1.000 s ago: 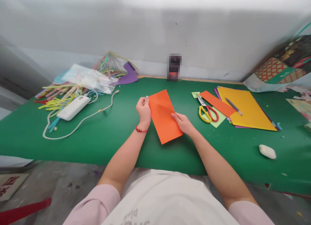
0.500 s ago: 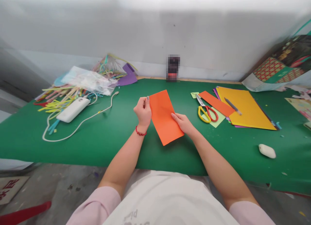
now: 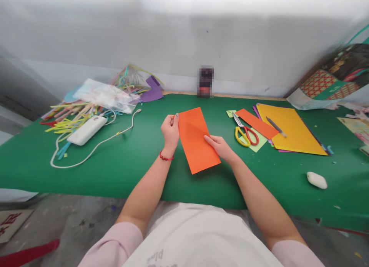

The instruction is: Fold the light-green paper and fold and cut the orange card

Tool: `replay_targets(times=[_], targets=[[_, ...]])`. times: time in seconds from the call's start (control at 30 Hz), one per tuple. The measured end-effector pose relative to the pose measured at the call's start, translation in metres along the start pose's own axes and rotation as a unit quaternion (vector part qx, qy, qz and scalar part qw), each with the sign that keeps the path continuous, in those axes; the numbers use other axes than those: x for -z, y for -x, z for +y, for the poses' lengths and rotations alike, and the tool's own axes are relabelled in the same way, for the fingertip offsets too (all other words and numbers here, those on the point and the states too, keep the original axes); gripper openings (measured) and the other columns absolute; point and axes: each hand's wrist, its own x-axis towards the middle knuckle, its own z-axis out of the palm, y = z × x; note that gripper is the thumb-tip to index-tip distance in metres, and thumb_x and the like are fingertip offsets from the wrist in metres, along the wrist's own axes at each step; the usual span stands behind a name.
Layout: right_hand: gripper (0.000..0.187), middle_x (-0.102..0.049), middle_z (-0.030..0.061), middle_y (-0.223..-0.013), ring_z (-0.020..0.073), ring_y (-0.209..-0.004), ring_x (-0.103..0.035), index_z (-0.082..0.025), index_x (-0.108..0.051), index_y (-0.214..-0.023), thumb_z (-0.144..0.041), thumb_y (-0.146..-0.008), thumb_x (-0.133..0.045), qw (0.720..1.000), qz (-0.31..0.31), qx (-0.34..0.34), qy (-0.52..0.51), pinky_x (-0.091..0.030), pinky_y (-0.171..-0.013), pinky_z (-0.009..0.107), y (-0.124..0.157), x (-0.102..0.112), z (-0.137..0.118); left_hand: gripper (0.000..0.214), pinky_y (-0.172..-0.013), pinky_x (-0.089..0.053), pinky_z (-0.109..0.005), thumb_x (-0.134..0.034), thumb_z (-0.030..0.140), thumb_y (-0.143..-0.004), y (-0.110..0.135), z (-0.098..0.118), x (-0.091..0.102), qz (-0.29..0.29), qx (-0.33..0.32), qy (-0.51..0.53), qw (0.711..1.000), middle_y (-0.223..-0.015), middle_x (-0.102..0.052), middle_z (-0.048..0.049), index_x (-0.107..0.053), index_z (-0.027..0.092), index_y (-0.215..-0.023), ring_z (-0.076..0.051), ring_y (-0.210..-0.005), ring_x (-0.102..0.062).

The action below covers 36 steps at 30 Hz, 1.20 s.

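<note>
An orange sheet of paper is held up, slightly tilted, above the green table. My left hand pinches its upper left corner between thumb and curled fingers. On the right edge, lower down, my right hand grips the sheet with the thumb on top; its other fingers are partly hidden behind the paper. Right of my hands lie scissors with one yellow and one red handle, on a light green paper piece. Beside them is an orange paper strip.
Yellow sheets with a grey pen lie at the right, and a white oval case is nearer the front. At the left are a white power bank with its cable, paper strips and a plastic bag.
The orange paper has turned slightly, its top edge moving a little right and its lower right corner swinging outward. Both hands keep their grip and have shifted a little to the right.
</note>
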Motion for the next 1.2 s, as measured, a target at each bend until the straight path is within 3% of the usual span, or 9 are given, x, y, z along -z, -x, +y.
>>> replay_targets(times=[0.13,0.23,0.43,0.83,1.07,1.2], targets=[[0.046,-0.046,-0.0062,-0.043,0.0058,-0.031,-0.036,-0.017,-0.058,-0.066,-0.063,-0.072,-0.058,0.998,-0.002,0.008,0.063,-0.022,-0.031,0.022,0.0002,0.0012,0.0003,0.043,-0.044,-0.019,-0.025,-0.058,0.055,-0.078,0.0024,-0.0013,-0.0021,-0.052,0.009,0.013,0.999,-0.049,-0.032,0.0060,-0.046,0.019,-0.059,-0.008,-0.044,-0.026],[0.049,-0.043,-0.0068,-0.041,0.0048,-0.028,-0.030,-0.018,-0.053,-0.062,-0.066,-0.073,-0.055,0.997,-0.005,0.014,0.080,-0.017,-0.030,0.023,-0.0003,0.0014,0.0000,0.043,-0.044,-0.021,-0.024,-0.060,0.056,-0.076,0.0061,-0.0031,-0.0052,-0.116,0.027,0.021,0.993,-0.049,-0.032,0.0059,-0.048,0.019,-0.059,-0.008,-0.045,-0.027],[0.052,-0.046,-0.0056,-0.044,0.0047,-0.030,-0.030,-0.017,-0.054,-0.066,-0.068,-0.073,-0.052,0.997,-0.009,0.016,0.079,-0.017,-0.030,0.024,-0.0002,0.0013,-0.0005,0.041,-0.044,-0.023,-0.024,-0.061,0.056,-0.075,0.0085,-0.0045,-0.0073,-0.147,0.067,0.052,0.985,-0.050,-0.036,0.0053,-0.050,0.019,-0.062,-0.008,-0.045,-0.031],[0.055,-0.049,-0.0051,-0.049,0.0049,-0.032,-0.032,-0.015,-0.058,-0.077,-0.069,-0.072,-0.052,0.997,-0.018,0.011,0.076,-0.020,-0.029,0.023,-0.0036,0.0019,0.0033,0.045,-0.045,-0.022,-0.025,-0.058,0.058,-0.077,0.0081,-0.0025,-0.0061,-0.135,0.030,0.019,0.990,-0.051,-0.034,0.0049,-0.047,0.019,-0.059,-0.009,-0.047,-0.028],[0.057,-0.048,-0.0052,-0.047,0.0052,-0.030,-0.031,-0.016,-0.058,-0.075,-0.072,-0.070,-0.052,0.996,-0.021,0.012,0.092,-0.020,-0.030,0.023,-0.0014,0.0019,0.0014,0.042,-0.046,-0.022,-0.025,-0.061,0.052,-0.078,0.0067,-0.0023,-0.0051,-0.127,0.028,0.029,0.991,-0.053,-0.034,0.0045,-0.046,0.019,-0.058,-0.009,-0.048,-0.028],[0.060,-0.040,-0.0058,-0.038,0.0054,-0.028,-0.028,-0.018,-0.053,-0.058,-0.076,-0.069,-0.048,0.994,-0.022,0.020,0.102,-0.018,-0.030,0.023,0.0003,0.0034,-0.0010,0.041,-0.044,-0.022,-0.024,-0.062,0.053,-0.076,0.0097,0.0002,-0.0058,-0.175,0.051,0.055,0.982,-0.053,-0.036,0.0043,-0.047,0.019,-0.059,-0.008,-0.047,-0.030]])
